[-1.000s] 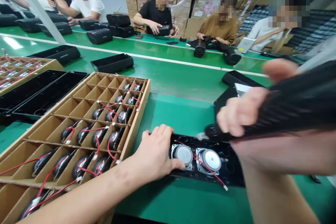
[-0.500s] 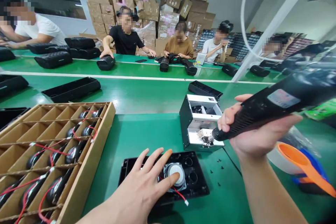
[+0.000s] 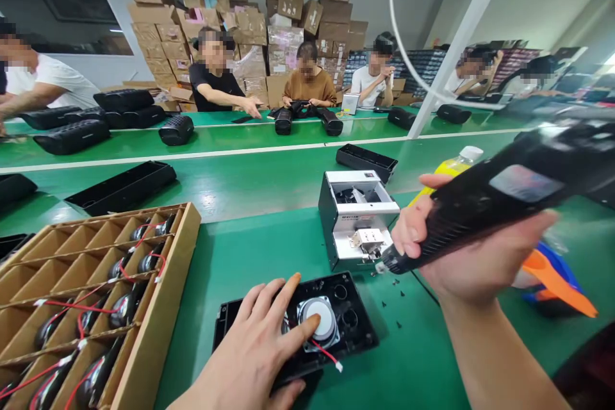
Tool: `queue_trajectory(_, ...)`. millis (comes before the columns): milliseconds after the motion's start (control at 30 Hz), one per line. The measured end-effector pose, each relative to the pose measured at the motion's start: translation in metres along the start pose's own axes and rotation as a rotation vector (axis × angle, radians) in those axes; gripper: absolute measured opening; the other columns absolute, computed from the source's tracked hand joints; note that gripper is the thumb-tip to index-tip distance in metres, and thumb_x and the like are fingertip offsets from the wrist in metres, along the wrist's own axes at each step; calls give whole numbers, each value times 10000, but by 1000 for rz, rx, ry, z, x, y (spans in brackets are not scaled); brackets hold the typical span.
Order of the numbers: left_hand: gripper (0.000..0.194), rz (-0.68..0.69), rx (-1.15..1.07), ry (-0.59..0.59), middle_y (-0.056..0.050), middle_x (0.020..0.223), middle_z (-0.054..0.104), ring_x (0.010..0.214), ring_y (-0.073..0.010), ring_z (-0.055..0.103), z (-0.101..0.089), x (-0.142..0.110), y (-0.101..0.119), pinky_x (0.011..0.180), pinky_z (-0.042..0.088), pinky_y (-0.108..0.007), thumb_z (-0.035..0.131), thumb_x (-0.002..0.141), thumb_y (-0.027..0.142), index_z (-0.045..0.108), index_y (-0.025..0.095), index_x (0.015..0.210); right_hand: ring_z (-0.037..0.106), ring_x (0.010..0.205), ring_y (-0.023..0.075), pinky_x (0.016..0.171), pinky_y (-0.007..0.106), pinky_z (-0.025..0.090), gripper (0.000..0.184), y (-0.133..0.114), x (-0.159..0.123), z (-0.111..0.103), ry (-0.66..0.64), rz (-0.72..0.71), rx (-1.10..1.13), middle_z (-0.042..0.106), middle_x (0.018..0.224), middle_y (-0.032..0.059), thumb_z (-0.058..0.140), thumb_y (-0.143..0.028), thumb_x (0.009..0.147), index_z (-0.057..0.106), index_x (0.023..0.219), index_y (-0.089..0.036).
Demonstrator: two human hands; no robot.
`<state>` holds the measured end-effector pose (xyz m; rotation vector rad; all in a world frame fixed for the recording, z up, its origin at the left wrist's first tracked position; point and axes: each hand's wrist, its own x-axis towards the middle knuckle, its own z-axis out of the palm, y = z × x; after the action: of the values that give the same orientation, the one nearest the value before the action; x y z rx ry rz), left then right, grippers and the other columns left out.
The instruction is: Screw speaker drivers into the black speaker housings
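My left hand (image 3: pixel 262 339) lies spread over a black speaker housing (image 3: pixel 353 333) on the green bench, its fingers apart. One fingertip rests on the round, pale back of a speaker driver (image 3: pixel 321 320) seated in the housing. A red lead with a white plug (image 3: pixel 339 366) trails from that driver over the edge. In my right hand (image 3: pixel 485 256) is a black electric screwdriver (image 3: pixel 490 198), gripped round its body, its tip pointing down and left. The tip is just in front of a screw feeder (image 3: pixel 360 218). Several small dark screws (image 3: pixel 398 307) lie loose beside the housing.
At left stands a divided cardboard box (image 3: pixel 185 269) with several wired speaker drivers. An open black shell (image 3: pixel 125 187) lies beyond it. A yellow bottle (image 3: pixel 451 166) and an orange-handled item (image 3: pixel 560 285) are at right. Across the bench, several co-workers sit near finished-looking speakers (image 3: pixel 72 136).
The screwdriver tip has come away from the feeder's front outlet, down toward the bench. My left hand stays on the housing. A co-worker in black has let go of a speaker. The view has shifted.
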<state>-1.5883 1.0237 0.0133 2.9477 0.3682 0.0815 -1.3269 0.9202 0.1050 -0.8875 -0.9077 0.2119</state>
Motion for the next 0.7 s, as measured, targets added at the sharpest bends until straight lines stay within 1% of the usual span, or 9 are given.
queue_trajectory(67, 866, 2, -14, 2, -111, 1718, 295, 1444, -494, 435, -6, -2, 4, 1112, 411, -718, 775, 673, 220, 530, 449, 1472, 429, 345, 147, 301, 278, 345, 700, -14, -2, 3, 26, 10, 26, 540, 525, -27, 597, -894, 786, 752, 1026, -255)
queue_trajectory(133, 821, -7, -13, 22, -105, 1711, 309, 1448, -472, 433, -10, -3, 6, 1138, 384, -716, 752, 716, 220, 531, 441, 1475, 422, 357, 137, 312, 281, 347, 599, -27, -5, 8, 36, 25, 71, 528, 526, -33, 656, -813, 822, 763, 1023, -259)
queue_trajectory(200, 764, -7, -7, 26, -115, 1703, 315, 1446, -460, 433, -13, -3, 8, 1147, 367, -718, 739, 751, 226, 548, 424, 1464, 433, 373, 134, 318, 288, 360, 518, -36, -9, 13, 6, 35, 110, 533, 541, -33, 662, -739, 877, 769, 1035, -257)
queue_trajectory(267, 704, -3, -2, 16, -134, 1698, 312, 1446, -453, 428, -15, -2, 10, 1148, 357, -720, 727, 787, 241, 565, 406, 1452, 438, 372, 129, 309, 284, 361, 503, -39, -15, 16, -46, 43, 154, 544, 560, -35, 612, -717, 924, 764, 1066, -259)
queue_trajectory(400, 630, 3, -3, -14, -146, 1688, 315, 1446, -440, 422, -20, -1, 12, 1151, 351, -707, 699, 853, 276, 565, 397, 1456, 506, 405, 132, 335, 259, 408, 579, -29, -34, 19, -117, 107, 261, 591, 600, -21, 466, -733, 985, 748, 1125, -247)
queue_trajectory(467, 622, 3, -5, -14, -147, 1688, 308, 1440, -438, 421, -22, -1, 13, 1148, 353, -701, 698, 859, 281, 566, 392, 1456, 535, 423, 139, 354, 260, 437, 592, -20, -43, 19, -135, 163, 304, 624, 627, -11, 506, -748, 961, 748, 1130, -234)
queue_trajectory(567, 622, 10, -5, -8, -148, 1688, 298, 1436, -439, 415, -22, -2, 12, 1148, 348, -699, 702, 867, 293, 560, 384, 1466, 537, 411, 144, 363, 260, 448, 631, -7, -52, 21, -146, 237, 332, 638, 613, -16, 606, -807, 864, 757, 1109, -246)
queue_trajectory(633, 621, 25, -5, 2, -148, 1684, 298, 1430, -446, 414, -20, -3, 10, 1141, 349, -705, 700, 881, 316, 547, 381, 1479, 512, 377, 145, 347, 255, 430, 664, 0, -55, 23, -156, 253, 338, 619, 561, -22, 611, -852, 820, 769, 1077, -261)
queue_trajectory(700, 606, 43, -8, 14, -155, 1686, 285, 1421, -452, 415, -17, -3, 9, 1128, 355, -710, 690, 902, 338, 538, 373, 1488, 487, 353, 144, 326, 248, 405, 675, 5, -57, 25, -151, 258, 332, 601, 530, -20, 590, -874, 815, 778, 1048, -269)
